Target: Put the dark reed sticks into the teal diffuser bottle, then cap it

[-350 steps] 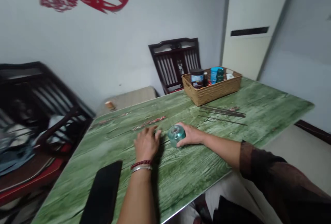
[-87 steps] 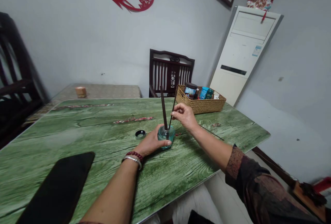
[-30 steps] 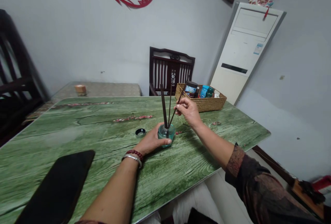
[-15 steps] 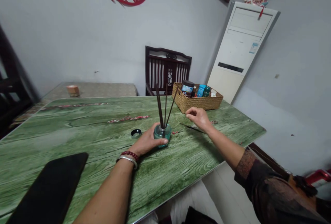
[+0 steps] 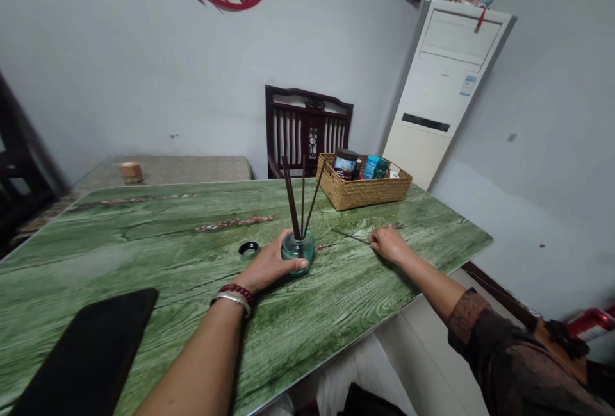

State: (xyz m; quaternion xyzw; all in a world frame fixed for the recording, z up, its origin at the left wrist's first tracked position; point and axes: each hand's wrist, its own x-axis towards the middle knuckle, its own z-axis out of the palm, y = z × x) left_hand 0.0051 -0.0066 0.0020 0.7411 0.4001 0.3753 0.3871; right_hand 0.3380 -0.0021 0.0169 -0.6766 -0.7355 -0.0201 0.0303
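My left hand [image 5: 273, 265] is wrapped round a teal glass diffuser bottle [image 5: 298, 254] that stands upright on the table. Several dark reed sticks [image 5: 293, 204] fan up out of its neck. To the right, my right hand [image 5: 387, 246] is low at the tabletop with its fingers pinched at the near end of a loose dark reed stick [image 5: 350, 235]. That stick points left toward the bottle, and its right end is hidden by the fingers. A black ring-shaped cap [image 5: 248, 250] lies left of the bottle.
Behind my right hand stands a woven basket [image 5: 372, 195] holding a jar [image 5: 344, 163] and blue packages. A black flat mat or board [image 5: 91, 345] lies at the front left of the green table [image 5: 192, 262]. A dark wooden chair [image 5: 310, 124] is beyond the far edge.
My right hand has come down and right, from above the loose reed stick to its end on the table. My left hand still holds the bottle. The view has shifted slightly.
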